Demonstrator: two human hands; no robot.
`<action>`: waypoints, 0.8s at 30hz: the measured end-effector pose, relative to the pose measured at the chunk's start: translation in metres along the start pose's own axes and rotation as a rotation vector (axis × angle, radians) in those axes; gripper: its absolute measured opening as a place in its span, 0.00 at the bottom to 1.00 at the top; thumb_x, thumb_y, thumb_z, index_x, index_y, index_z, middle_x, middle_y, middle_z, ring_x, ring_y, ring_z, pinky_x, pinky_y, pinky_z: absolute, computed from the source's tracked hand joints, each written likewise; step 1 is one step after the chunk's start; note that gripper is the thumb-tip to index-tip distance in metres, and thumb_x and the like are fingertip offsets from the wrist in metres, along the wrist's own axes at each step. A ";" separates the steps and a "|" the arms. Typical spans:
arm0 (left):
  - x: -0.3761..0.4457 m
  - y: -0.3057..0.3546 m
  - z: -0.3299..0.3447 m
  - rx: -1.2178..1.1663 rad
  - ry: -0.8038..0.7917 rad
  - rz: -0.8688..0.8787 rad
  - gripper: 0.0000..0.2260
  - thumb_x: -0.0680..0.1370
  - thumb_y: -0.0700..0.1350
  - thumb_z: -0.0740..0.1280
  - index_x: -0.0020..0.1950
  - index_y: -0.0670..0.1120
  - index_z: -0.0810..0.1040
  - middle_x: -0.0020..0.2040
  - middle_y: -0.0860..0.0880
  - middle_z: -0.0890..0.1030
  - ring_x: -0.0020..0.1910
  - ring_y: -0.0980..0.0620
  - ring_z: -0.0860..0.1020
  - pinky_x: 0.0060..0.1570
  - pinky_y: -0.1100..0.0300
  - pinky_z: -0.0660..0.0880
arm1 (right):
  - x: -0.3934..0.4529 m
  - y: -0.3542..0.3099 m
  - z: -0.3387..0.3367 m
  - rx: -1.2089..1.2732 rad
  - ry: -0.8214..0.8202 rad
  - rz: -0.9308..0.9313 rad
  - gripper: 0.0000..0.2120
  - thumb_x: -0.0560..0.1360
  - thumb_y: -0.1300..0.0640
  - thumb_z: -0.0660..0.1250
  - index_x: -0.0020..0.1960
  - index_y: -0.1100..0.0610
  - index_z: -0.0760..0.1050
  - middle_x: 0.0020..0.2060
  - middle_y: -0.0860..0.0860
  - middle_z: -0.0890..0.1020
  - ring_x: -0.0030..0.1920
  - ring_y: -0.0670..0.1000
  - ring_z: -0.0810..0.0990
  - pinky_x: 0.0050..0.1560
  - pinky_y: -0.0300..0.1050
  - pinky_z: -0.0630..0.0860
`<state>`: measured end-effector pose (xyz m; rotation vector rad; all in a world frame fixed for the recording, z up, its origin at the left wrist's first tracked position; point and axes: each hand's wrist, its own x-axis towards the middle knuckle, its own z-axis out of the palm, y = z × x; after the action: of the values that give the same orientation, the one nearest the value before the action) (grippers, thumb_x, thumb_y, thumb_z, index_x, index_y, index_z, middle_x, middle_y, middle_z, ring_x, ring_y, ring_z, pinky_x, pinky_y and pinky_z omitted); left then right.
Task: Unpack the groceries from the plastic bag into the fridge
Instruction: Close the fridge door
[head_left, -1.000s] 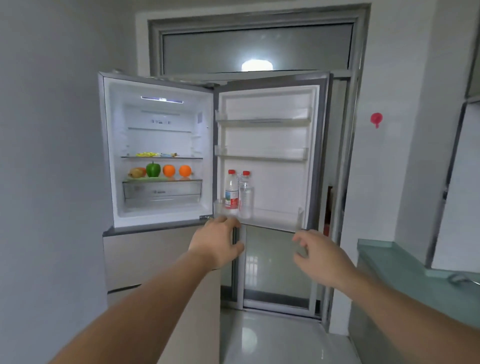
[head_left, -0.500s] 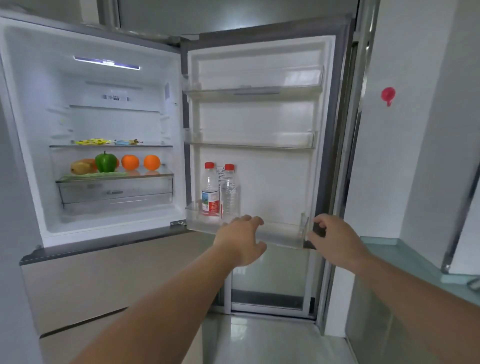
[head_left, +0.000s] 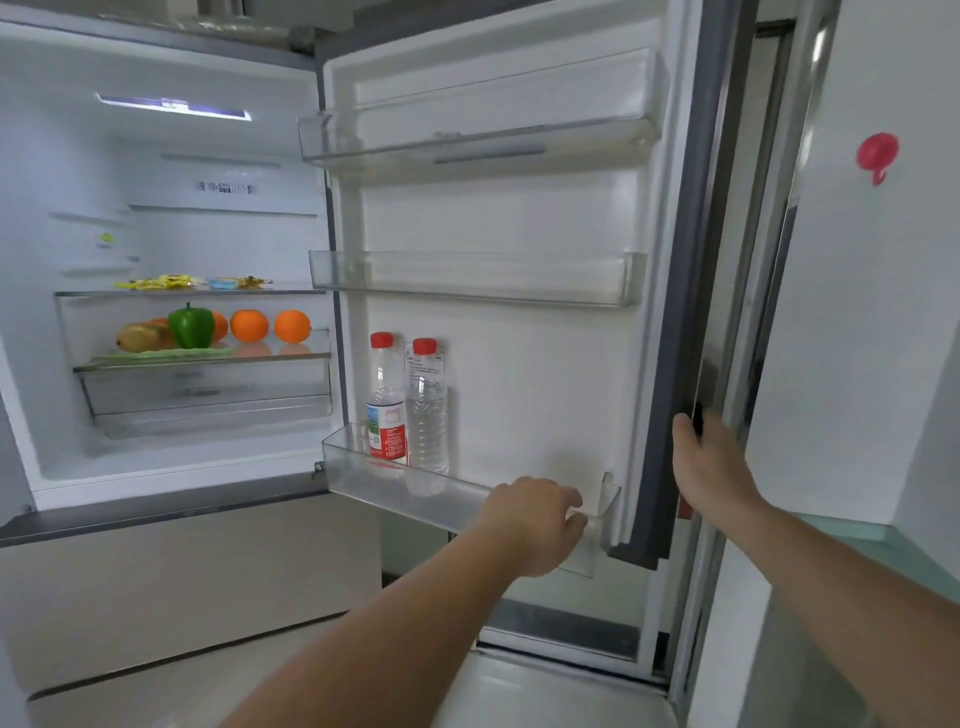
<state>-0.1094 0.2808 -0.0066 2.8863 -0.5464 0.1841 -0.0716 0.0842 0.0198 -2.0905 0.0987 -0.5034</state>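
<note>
The fridge stands open, its door (head_left: 519, 218) swung out to the right. My right hand (head_left: 711, 462) grips the door's outer edge. My left hand (head_left: 535, 519) rests with curled fingers on the rim of the lowest door bin (head_left: 363, 467). Two red-capped bottles (head_left: 387, 400) stand in that bin at its left end. Inside, on the lower glass shelf (head_left: 202, 359), lie a green pepper (head_left: 191, 326), oranges (head_left: 249, 325) and a yellowish fruit (head_left: 140, 336). Snack packets (head_left: 161, 282) lie on the shelf above. No plastic bag is in view.
Two upper door bins (head_left: 467, 280) hold nothing. Beige drawer fronts (head_left: 182, 582) sit below the fridge compartment. A white wall with a red hook (head_left: 878, 156) is to the right, with a glass counter edge (head_left: 857, 530) below it.
The camera has come closer to the fridge. My left hand slid right along the bottom door bin's rim. My right hand moved up and closed on the door's edge.
</note>
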 end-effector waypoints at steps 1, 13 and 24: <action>0.001 0.000 0.000 0.005 0.007 -0.005 0.19 0.82 0.55 0.53 0.69 0.50 0.72 0.65 0.48 0.76 0.63 0.45 0.73 0.62 0.47 0.71 | 0.002 -0.001 0.001 0.020 -0.012 0.002 0.23 0.82 0.46 0.48 0.71 0.58 0.63 0.62 0.55 0.74 0.64 0.59 0.72 0.63 0.54 0.69; -0.086 -0.034 -0.015 0.052 0.085 -0.076 0.24 0.76 0.67 0.57 0.56 0.50 0.78 0.53 0.50 0.78 0.54 0.49 0.73 0.54 0.50 0.71 | -0.055 -0.042 0.017 0.228 0.183 0.018 0.26 0.83 0.46 0.43 0.75 0.57 0.59 0.72 0.57 0.67 0.71 0.60 0.65 0.71 0.55 0.60; -0.258 -0.126 -0.053 -0.151 0.326 -0.225 0.15 0.78 0.52 0.61 0.65 0.53 0.72 0.63 0.52 0.74 0.58 0.50 0.75 0.57 0.55 0.74 | -0.236 -0.130 0.078 0.283 0.145 -0.356 0.15 0.81 0.50 0.54 0.60 0.59 0.69 0.48 0.54 0.76 0.52 0.59 0.76 0.45 0.46 0.68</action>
<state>-0.3055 0.4971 -0.0168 2.6665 -0.1677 0.5398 -0.2731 0.2794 0.0176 -1.7963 -0.2527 -0.8336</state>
